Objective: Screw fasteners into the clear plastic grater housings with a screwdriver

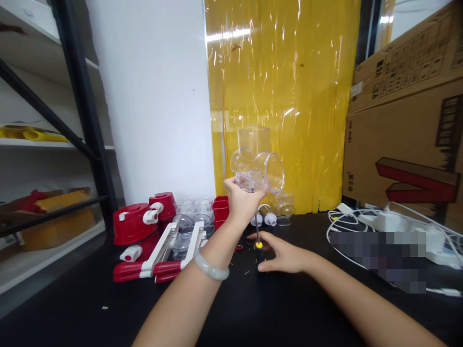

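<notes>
My left hand (pixel 244 202) holds up a clear plastic housing (pixel 253 166), which has a square funnel on top and a wide round tube across it. The fingers close around its underside. Below it, my right hand (pixel 287 254) grips a screwdriver (pixel 259 248) by its black and yellow handle. The shaft points upward at the housing's underside; whether the tip touches it cannot be made out. Small bits, perhaps screws (pixel 247 273), lie on the black table near my right hand.
Left of my hands are red round bases (pixel 132 224), red-and-white handles (pixel 159 253), clear cups (pixel 184 212) and a red container (pixel 220 212). White-capped cylinders (pixel 268 214) stand behind. White cables (pixel 356 219) lie right, beside a large cardboard box (pixel 401 120). Shelving (pixel 77 96) rises left.
</notes>
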The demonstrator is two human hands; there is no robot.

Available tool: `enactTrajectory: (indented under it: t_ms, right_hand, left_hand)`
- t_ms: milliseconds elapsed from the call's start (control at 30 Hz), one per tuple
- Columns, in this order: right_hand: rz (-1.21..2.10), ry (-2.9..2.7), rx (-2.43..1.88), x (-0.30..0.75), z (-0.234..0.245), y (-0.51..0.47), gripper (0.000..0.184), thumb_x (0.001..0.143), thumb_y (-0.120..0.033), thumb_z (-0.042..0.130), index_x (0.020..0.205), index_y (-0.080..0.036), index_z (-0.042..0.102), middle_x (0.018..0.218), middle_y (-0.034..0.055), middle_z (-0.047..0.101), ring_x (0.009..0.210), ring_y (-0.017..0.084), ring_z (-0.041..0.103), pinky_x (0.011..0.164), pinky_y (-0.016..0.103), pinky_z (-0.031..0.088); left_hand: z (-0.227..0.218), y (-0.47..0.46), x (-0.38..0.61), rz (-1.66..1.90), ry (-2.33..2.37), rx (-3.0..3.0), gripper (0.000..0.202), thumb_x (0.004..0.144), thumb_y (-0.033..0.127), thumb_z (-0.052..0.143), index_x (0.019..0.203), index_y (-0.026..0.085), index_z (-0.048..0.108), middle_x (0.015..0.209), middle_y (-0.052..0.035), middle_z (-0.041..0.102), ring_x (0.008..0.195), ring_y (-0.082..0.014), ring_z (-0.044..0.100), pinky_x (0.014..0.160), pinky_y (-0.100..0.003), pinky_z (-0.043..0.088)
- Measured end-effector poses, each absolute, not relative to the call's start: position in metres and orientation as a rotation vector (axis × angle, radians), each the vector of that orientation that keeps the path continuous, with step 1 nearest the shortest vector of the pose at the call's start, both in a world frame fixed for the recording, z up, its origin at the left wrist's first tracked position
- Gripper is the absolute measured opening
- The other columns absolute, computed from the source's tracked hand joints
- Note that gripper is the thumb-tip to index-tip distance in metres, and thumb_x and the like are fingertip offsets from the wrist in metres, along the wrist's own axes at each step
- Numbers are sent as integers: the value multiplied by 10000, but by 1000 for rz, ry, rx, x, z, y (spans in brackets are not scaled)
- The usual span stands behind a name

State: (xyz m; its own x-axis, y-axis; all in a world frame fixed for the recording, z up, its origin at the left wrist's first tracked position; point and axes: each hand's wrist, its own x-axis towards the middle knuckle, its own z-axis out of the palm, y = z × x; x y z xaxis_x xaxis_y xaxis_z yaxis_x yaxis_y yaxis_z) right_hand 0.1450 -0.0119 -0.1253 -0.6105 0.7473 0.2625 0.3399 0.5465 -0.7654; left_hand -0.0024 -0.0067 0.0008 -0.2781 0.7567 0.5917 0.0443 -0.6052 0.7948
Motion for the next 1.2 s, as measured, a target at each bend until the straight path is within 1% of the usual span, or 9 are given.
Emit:
enactTrajectory:
  t_ms: [200,300,433,633,800,900,1000,1100,1200]
  right_hand:
    - [1116,-2157,-771,144,-126,-11,787,784,-403,865,1458,-216,504,1144,84,691,1146,291,669,1060,530,525]
    - [970,-2132,-876,144,-128,-8,858,680,-457,942,1403,-212,552,1254,101,640,1197,305,621,1097,531,496]
    - [1052,-2180,-766,149,-124,-10,823,774,-417,876,1477,-236,489,1378,121,583,1343,300,553,1147,515,457]
    - [1076,-2123,-850,145,-125,-9,770,711,-429,915,1364,-187,588,1070,59,675,1061,276,675,1042,512,528]
    - [968,-2196,-823,147,-121,-13,808,725,-409,911,1426,-235,550,1351,107,586,1308,300,567,1129,499,476]
    - [1150,-2186,-708,148,-120,-13,721,825,-373,829,1462,-238,518,1236,95,669,1242,274,636,1107,506,497]
    - [1098,-2141,-798,145,-123,-11,766,731,-435,907,1393,-211,592,1141,80,683,1140,290,667,1080,524,516]
    - [940,-2174,-828,145,-123,-12,846,659,-449,952,1395,-223,599,1375,123,564,1313,327,561,1136,521,479]
    - [1033,-2213,-729,147,-121,-15,787,778,-391,872,1471,-246,528,1476,139,504,1430,307,482,1164,508,454]
  left_hand:
    - [0,-6,-2,1933,990,1489,751,573,236,956,1021,248,353,1120,-77,598,1047,-253,665,999,-455,503]
    - [0,-6,-3,1936,980,1490,744,574,237,956,1020,248,360,1108,-69,600,1036,-249,669,998,-458,505]
    - [-1,-6,-2,1934,992,1487,754,569,236,960,1022,250,358,1119,-72,605,1038,-251,667,994,-461,511]
    - [0,-6,-2,1932,989,1492,751,577,238,957,1029,245,358,1130,-85,605,1043,-250,666,995,-455,510]
    - [-1,-5,-3,1938,970,1482,758,562,226,963,1025,248,363,1125,-71,601,1078,-255,666,1018,-463,498]
    - [-1,-4,-3,1941,958,1485,760,558,241,965,1026,247,367,1113,-70,599,1074,-259,664,1020,-468,492]
    - [-1,-4,-3,1945,973,1488,756,561,239,963,1025,248,366,1107,-68,599,1064,-258,662,1016,-471,494]
    - [-1,-5,-3,1941,978,1493,752,565,236,959,1021,249,361,1115,-73,601,1051,-254,663,1004,-466,501]
    - [0,-6,-2,1937,982,1490,760,558,225,961,1020,247,358,1113,-80,606,1043,-255,664,998,-461,502]
